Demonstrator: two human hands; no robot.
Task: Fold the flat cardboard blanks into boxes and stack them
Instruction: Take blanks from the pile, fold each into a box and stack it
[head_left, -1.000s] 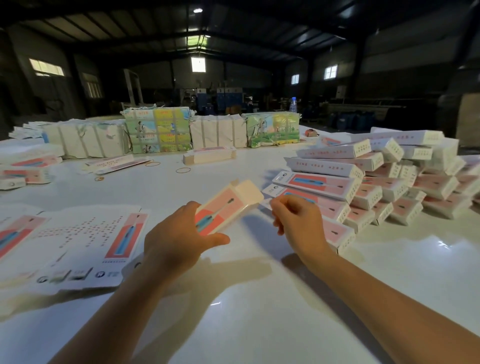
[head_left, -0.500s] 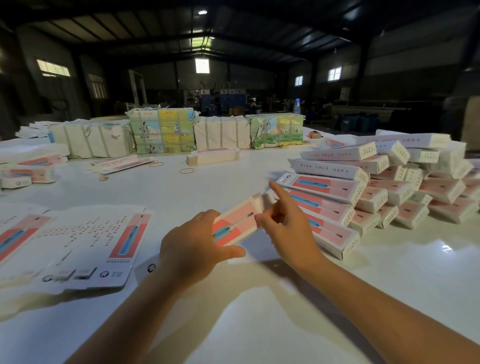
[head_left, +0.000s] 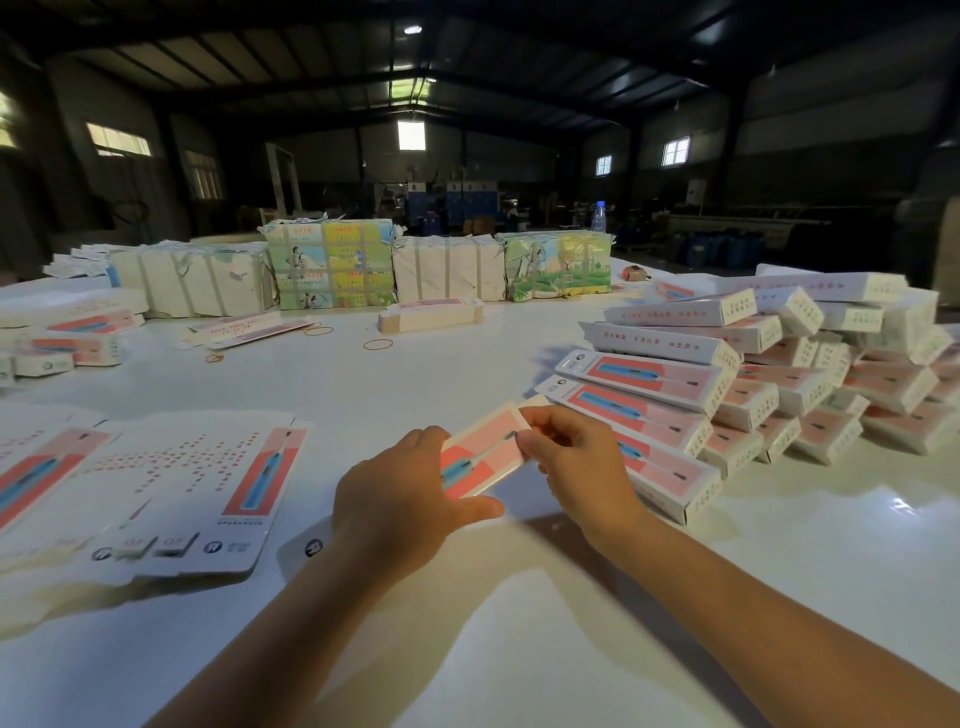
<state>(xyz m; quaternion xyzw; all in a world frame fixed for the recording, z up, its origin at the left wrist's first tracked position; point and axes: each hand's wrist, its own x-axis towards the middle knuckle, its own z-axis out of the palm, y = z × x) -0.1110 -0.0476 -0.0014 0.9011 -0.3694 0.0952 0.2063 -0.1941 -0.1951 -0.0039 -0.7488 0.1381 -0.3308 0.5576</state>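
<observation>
A narrow pink-and-white box (head_left: 485, 453) with a blue toothbrush print is held just above the white table (head_left: 519, 623) at its middle. My left hand (head_left: 400, 499) grips its near end, thumb underneath. My right hand (head_left: 576, 462) pinches the far end, fingers curled over the end flap. To the right lies a slanting stack of folded boxes (head_left: 727, 384) of the same kind, right beside my right hand. Flat printed blanks (head_left: 171, 488) lie spread on the table to the left.
Bundles of wrapped blanks (head_left: 332, 265) stand in a row along the far side. A small pile of flat blanks (head_left: 431, 314) and loose rubber bands (head_left: 378, 344) lie mid-table. More boxes (head_left: 67, 338) sit at far left. A water bottle (head_left: 598, 215) stands behind.
The box has come down and toward me, from raised and tilted to low over the table. My right hand has closed onto its far end and folded the end flap.
</observation>
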